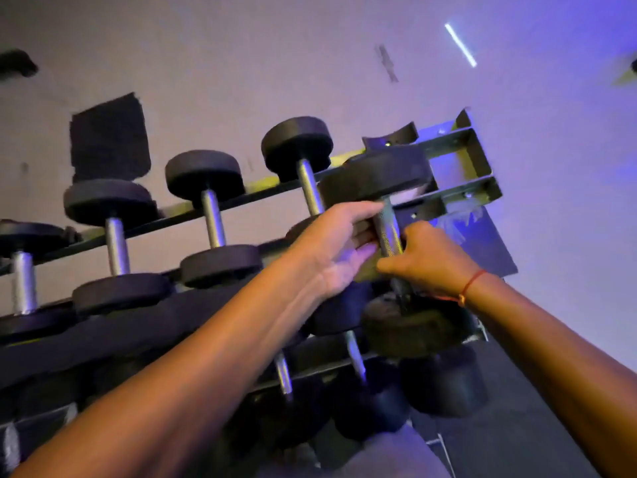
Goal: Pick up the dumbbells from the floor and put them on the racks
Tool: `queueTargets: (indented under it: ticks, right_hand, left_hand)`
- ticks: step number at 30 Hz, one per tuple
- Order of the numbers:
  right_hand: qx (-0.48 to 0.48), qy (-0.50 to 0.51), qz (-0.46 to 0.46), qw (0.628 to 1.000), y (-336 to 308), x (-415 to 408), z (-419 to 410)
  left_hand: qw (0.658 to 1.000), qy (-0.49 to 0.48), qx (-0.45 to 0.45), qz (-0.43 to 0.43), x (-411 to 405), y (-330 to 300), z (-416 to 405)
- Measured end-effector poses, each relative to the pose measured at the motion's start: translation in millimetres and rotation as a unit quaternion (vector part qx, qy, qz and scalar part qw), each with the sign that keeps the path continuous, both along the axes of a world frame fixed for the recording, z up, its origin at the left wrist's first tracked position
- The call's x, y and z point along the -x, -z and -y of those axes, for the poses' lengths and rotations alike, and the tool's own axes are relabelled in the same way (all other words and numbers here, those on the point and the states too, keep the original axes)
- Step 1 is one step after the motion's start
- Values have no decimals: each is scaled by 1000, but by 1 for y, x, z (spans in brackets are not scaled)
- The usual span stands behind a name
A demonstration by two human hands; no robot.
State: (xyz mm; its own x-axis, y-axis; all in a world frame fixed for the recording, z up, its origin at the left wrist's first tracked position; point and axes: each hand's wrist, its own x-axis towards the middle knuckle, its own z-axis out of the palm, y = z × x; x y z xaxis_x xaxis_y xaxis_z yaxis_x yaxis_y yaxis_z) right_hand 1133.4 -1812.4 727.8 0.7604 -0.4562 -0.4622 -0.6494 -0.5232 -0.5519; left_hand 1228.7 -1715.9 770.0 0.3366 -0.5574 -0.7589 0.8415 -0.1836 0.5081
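- Far left: row of racked dumbbells on top tier of rack, handles upright in the tilted view, black heads on both rails.
- Dark square patch on pale wall behind them.
- Lower tiers: more dumbbells, dim, details hard to make out.
- Centre: left hand reaching in from lower left, palm turned toward the handle, fingers curled round the metal bar from its left side.
- Held dumbbell at right end of top tier, just beside the last racked one; upper head over the far rail beside a black cradle, lower head near the front rail. Cannot tell whether fully seated.
- Right: right hand gripping the same handle lower down, fingers wrapped round the bar, thumb pointing left.
- Red thread bracelet on right wrist.
- Far right: bright light strip on the wall.
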Motion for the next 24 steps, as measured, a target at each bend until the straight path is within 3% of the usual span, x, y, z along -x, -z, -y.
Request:
queueTargets:
  ticks: [5,10,15,20,24]
  right_hand:
    - [3,-5,14,1000,29,-50,114]
    - [-11,-5,-5,1000,71,-99,172]
    - [-59,-28,-31,997,108,-120,184]
    - [-125,16,-21,992,117,-120,187]
    - [-102,21,-26,994,111,-119,183]
  left_hand:
    - [1000,-2,-11,14,-51,23,111]
    - [998,-13,-58,-9,-97,61,176]
    - [995,-13,-94,-6,-121,98,191]
    - [997,1,-77,11,-118,102,190]
    - [996,15,-79,28,-108,96,184]
